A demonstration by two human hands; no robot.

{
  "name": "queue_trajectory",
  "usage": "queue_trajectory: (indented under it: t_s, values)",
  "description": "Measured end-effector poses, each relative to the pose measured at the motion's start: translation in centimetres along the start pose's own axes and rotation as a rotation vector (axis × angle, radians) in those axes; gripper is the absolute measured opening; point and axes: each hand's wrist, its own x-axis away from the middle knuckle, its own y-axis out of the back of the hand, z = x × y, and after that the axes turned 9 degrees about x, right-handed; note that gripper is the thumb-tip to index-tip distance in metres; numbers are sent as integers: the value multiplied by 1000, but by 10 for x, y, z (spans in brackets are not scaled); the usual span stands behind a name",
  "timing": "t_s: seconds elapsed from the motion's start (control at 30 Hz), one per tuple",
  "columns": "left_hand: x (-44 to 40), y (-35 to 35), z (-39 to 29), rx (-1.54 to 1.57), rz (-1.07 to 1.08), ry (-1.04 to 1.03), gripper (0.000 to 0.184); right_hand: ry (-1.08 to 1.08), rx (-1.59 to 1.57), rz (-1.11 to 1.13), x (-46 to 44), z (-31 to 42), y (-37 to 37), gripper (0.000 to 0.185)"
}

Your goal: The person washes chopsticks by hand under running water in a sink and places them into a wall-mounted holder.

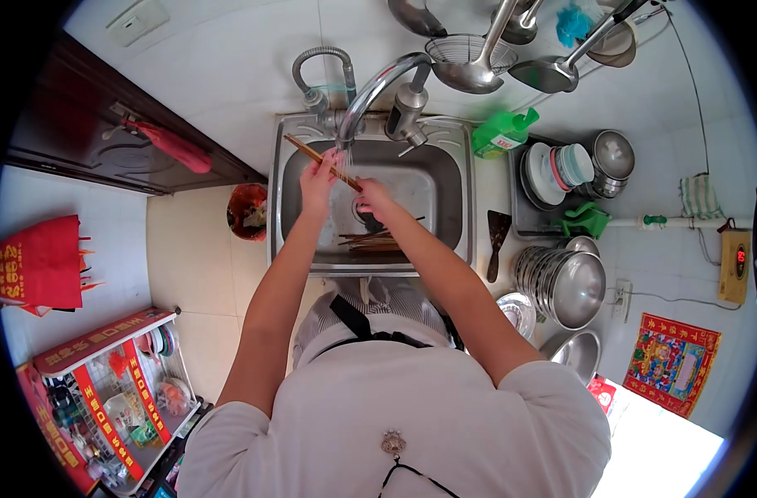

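Note:
My left hand [318,179] is closed around a few wooden chopsticks [342,176], which slant over the sink [428,186]. At their lower right end, the fingers of my right hand [373,199] are wrapped round the same chopsticks. Water appears to fall from the curved faucet [373,73] just above my hands. More chopsticks [370,241] lie in the sink near its front wall, partly hidden by my right forearm. A dark round drain piece shows below my right hand.
Right of the sink stand a green detergent bottle [503,133], a spatula [497,241], stacked plates [544,174] and metal bowls [573,286]. Ladles [470,76] hang on the wall above. A red-lined bin [248,212] sits on the floor at left, near a shelf rack [117,390].

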Motion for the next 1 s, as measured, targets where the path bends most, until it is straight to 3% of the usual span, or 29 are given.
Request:
queue_trajectory:
  t_s: [0.1,0.2,0.23,0.37,0.47,0.5,0.6,0.63,0.73,0.77,0.87,0.9,0.93,1.0]
  values:
    - [-13,6,29,9,49,20,34,751,365,-1081,-40,9,-18,32]
    - [8,-31,20,459,29,238,32,766,233,-460,-19,37,-35,32]
    - [-1,-22,17,511,113,258,30,1038,672,-531,-86,0,-57,30]
    - [-15,-11,6,482,74,282,28,581,508,-193,-52,-1,-48,49]
    - [26,-47,0,585,214,304,33,580,531,-574,-27,42,-27,29]
    - [12,-27,13,599,271,349,40,685,546,-585,-3,51,-25,32]
    - [-19,-6,6,559,32,372,40,786,1084,-357,22,28,-44,62]
    - [-18,-4,12,535,85,358,39,815,1267,-268,26,24,-46,75]
    - [-1,-10,24,500,191,338,38,766,701,-637,-1,27,-36,40]
    - [8,-18,22,516,193,349,37,574,842,-483,1,32,-28,43]
    - [-11,1,23,524,141,413,43,926,572,-487,20,15,-56,42]
    - [-14,4,24,477,88,418,44,862,466,-503,25,13,-63,41]
    - [-12,4,24,428,36,421,46,921,638,-486,14,4,-54,42]
    - [-4,-1,19,464,158,341,46,1037,972,-448,-13,-5,-26,45]
